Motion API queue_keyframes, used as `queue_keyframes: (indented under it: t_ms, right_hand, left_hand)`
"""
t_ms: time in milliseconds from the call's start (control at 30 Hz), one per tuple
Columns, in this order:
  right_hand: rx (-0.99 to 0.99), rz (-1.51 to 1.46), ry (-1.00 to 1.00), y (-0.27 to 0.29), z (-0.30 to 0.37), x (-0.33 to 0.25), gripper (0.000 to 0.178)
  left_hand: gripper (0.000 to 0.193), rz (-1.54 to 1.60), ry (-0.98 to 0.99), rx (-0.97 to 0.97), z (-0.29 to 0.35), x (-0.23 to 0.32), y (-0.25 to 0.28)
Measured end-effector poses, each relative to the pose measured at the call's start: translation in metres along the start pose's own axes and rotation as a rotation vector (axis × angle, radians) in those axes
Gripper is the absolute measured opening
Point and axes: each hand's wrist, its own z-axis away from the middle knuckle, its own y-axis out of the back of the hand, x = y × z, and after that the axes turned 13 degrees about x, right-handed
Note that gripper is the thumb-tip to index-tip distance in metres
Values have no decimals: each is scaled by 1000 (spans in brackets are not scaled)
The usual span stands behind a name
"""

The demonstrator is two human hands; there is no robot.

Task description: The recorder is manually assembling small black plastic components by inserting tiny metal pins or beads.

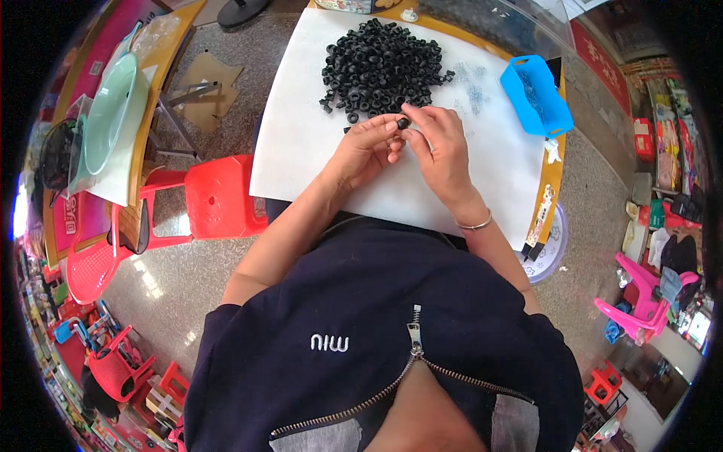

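Note:
Over the near part of a white sheet (294,143) on the table, my two hands meet around one small round black part (403,123). My left hand (369,147) pinches it from the left between thumb and fingers. From the other side, the thumb and fingers of my right hand (440,147) close on the same part. Its exact kind is too small to make out. Just beyond my fingertips lies a large heap of similar small black parts (380,68), some ring-shaped, a few loose at its near edge. Small clear or bluish bits (473,90) are scattered right of the heap.
A blue plastic basket (536,98) stands at the table's right edge, holding small bits. Red stools (218,197) are on the floor to the left. A pale green basin (113,113) rests on a side table. A pink chair (640,297) is at the right.

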Motion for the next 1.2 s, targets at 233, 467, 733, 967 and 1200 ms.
queue_keyframes:
  t_ms: [233, 467, 733, 967, 1200]
  right_hand:
    - [-12, -44, 7, 2, 3, 2, 23]
    - [-35, -697, -829, 7, 7, 5, 16]
    - [25, -610, -653, -1, 20, 11, 15]
    - [69, -348, -438, 7, 18, 8, 18]
    - [311, 41, -468, 70, 40, 56, 13]
  left_hand:
    - [19, -69, -10, -33, -5, -5, 5]
    - [19, -81, -53, 31, -3, -6, 0]
    - [21, -150, -26, 57, -5, -6, -1]
    - [22, -146, 1, 37, -2, -3, 4]
    - [21, -83, 1, -13, -3, -4, 4]
